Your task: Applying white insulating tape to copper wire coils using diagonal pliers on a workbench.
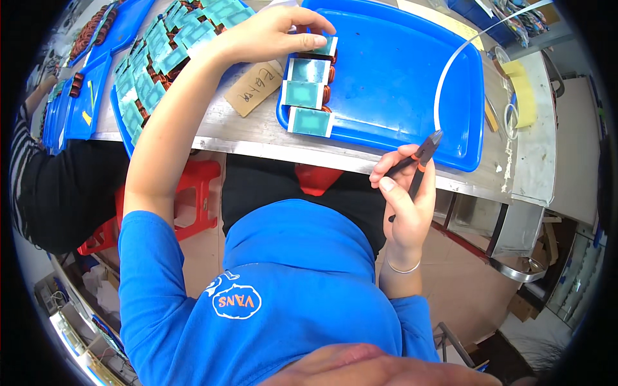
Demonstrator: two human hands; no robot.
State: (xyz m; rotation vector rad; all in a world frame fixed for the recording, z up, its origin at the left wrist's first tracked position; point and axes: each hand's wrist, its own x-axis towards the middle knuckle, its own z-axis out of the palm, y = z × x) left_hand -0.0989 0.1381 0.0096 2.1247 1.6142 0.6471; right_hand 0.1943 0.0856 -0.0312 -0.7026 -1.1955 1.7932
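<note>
In the head view, the left hand point(283, 32) arches over the farthest green-faced copper coil point(331, 48) at the blue tray's point(399, 83) left end; whether it pinches, I cannot tell. The coil looks dense, stiff, smooth-faced, best held by its edges. Nearer than the tray, the right hand point(413, 209) grips diagonal cutters point(423, 156), tips tilted forward.

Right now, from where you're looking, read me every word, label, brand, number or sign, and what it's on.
Brown card: dark handwriting; I don't copy out wording.
Blue shirt: orange-and-white printed emblem, upside down in this view; wording likewise not copied.
Pale yellow sheet behind the blue tray: any markings are too small to read.
</note>
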